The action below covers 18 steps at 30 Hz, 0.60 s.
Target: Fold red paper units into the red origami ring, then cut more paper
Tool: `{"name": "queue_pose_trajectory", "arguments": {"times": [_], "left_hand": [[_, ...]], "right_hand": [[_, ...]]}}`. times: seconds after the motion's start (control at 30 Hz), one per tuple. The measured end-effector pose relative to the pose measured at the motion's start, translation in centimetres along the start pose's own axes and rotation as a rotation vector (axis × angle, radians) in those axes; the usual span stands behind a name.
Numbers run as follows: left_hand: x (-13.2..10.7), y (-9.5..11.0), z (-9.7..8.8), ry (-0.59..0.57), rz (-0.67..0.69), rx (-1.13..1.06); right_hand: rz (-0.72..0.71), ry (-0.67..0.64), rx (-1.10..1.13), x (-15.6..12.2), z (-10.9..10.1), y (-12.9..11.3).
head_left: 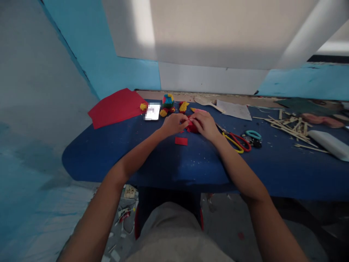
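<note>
Both hands meet over the middle of a dark blue table (109, 160). My left hand (173, 124) and my right hand (204, 123) have their fingers curled and pinched on a small piece of red paper (191, 127) that rests on the table between them. Most of that paper is hidden by the fingers. A small red paper rectangle (181, 141) lies flat just in front of my left hand. Beyond the hands stands a round model of folded paper (168, 100) in blue, yellow and red, with small yellow and red folded pieces (183, 106) beside it.
A large red paper sheet (117, 107) lies at the table's far left. Scissors with red and yellow handles (236, 142) and a teal-handled tool (253, 135) lie right of my right hand. Wooden sticks (290, 125), white paper (236, 109) and a white roll (331, 143) sit further right. Scraps litter the floor.
</note>
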<state>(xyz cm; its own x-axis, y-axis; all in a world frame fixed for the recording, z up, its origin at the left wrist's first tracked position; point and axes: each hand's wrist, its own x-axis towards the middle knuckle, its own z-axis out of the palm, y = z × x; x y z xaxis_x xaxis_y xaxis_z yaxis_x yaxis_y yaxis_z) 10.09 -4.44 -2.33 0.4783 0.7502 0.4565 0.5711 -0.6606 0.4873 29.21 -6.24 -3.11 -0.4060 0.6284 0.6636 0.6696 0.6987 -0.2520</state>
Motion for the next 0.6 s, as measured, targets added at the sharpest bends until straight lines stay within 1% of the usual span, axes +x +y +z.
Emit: {"name": "queue_pose_trajectory", "arguments": {"times": [0.13, 0.2, 0.27, 0.33, 0.4, 0.47, 0.53, 0.6], "left_hand": [[0.1, -0.1, -0.2, -0.057, -0.033, 0.021], [0.1, -0.1, -0.3, -0.041, -0.043, -0.022], [0.1, 0.0, -0.3, 0.013, -0.045, -0.072], [0.1, 0.1, -0.4, 0.068, -0.038, -0.098], [0.1, 0.2, -0.3, 0.089, -0.013, -0.116], [0.1, 0.2, -0.3, 0.085, 0.013, -0.135], [0.1, 0.2, -0.2, 0.072, 0.027, -0.162], [0.1, 0.3, -0.2, 0.067, 0.023, -0.19]], "right_hand": [[-0.079, -0.074, -0.11, -0.1, -0.6, -0.2], [-0.094, -0.084, -0.119, -0.1, -0.7, -0.5], [-0.072, -0.035, -0.084, -0.2, -0.6, -0.8], [-0.017, 0.051, 0.009, -0.1, -0.2, -1.0], [0.048, 0.121, 0.12, 0.0, 0.3, -1.0], [0.089, 0.174, 0.171, 0.0, 0.7, -1.0], [0.097, 0.222, 0.131, 0.0, 0.9, -0.9], [0.079, 0.25, 0.044, -0.1, 1.0, -1.0]]}}
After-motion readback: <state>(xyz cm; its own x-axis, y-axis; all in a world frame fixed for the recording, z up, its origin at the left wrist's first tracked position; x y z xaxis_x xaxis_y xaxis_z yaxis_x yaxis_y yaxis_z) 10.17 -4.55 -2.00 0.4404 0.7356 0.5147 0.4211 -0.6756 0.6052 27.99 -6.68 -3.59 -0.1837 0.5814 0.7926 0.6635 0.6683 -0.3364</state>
